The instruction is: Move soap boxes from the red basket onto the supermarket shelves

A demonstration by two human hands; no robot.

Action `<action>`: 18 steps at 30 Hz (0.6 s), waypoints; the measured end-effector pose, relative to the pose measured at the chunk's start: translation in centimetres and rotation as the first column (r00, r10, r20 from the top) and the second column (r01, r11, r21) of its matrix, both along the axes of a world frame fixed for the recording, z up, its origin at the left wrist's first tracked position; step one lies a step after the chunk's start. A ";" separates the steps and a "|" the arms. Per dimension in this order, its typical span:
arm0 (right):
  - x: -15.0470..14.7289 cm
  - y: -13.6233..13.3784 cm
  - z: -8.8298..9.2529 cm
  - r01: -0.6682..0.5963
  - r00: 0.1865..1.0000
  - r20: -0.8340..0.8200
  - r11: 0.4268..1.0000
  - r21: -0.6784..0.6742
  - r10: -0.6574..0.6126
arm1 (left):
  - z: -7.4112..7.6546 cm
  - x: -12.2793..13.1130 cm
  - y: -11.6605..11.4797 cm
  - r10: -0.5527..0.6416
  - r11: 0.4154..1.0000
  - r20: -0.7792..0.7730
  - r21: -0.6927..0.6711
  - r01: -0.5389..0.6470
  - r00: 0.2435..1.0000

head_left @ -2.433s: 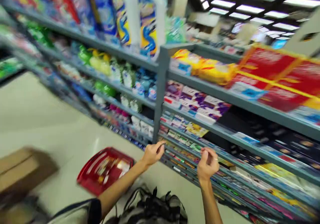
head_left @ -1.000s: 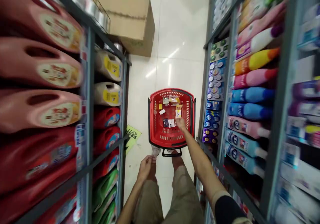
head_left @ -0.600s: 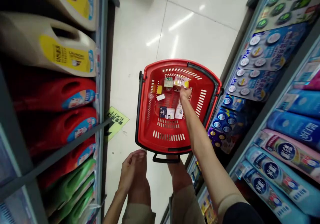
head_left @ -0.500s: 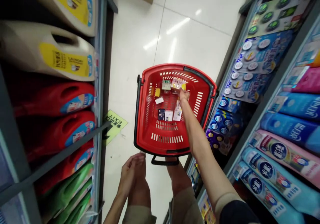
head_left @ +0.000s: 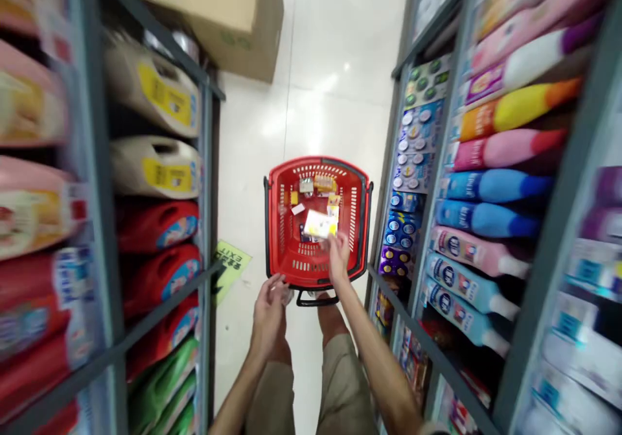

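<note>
White box [head_left: 319,223]: yellow-marked, slightly tilted and blurred, above the inside of the red basket [head_left: 304,277].
Right hand [head_left: 339,253]: your thumb and fingers pinch the white box near its lower right corner.
Left hand [head_left: 270,305]: your fingers curl by the basket's near left corner; whether they hold anything, I cannot tell.
Basket contents: you have a white slip [head_left: 298,209], a small yellow pack [head_left: 294,198], a pale box [head_left: 306,185] and a yellowish pack [head_left: 325,183] toward the far side.
Carton [head_left: 214,7]: beyond your basket, beside the left shelf.
</note>
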State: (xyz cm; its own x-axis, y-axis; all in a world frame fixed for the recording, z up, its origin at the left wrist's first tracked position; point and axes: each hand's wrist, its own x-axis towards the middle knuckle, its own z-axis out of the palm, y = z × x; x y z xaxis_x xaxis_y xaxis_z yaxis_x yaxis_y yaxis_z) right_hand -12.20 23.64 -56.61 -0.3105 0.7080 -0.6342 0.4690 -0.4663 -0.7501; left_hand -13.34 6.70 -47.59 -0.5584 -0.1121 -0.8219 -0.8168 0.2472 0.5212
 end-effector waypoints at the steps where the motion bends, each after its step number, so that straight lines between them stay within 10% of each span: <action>1: 1.8 -1.5 4.7 0.042 0.998 -0.047 0.999 -0.027 -0.043 | 2.6 0.0 0.2 -0.025 1.000 -0.042 0.015 0.026 0.999; 6: 9.0 -6.2 26.6 0.143 0.960 -0.233 0.988 -0.063 -0.154 | 17.7 0.8 -1.3 -0.254 0.930 -0.127 0.240 0.279 0.959; 11: 13.6 -8.5 44.0 0.122 0.914 -0.397 0.990 0.077 -0.082 | 31.7 0.2 -1.5 -0.450 0.724 -0.245 0.462 0.512 0.859; 15: 17.3 -12.9 53.7 0.288 0.921 -0.360 0.882 0.373 -0.148 | 40.4 0.2 -1.9 -0.591 0.495 -0.355 0.549 0.673 0.725; 18: 20.5 -17.7 57.0 0.462 0.867 -0.418 0.753 0.469 -0.272 | 44.7 1.6 -3.1 -0.666 0.299 -0.478 0.532 0.792 0.572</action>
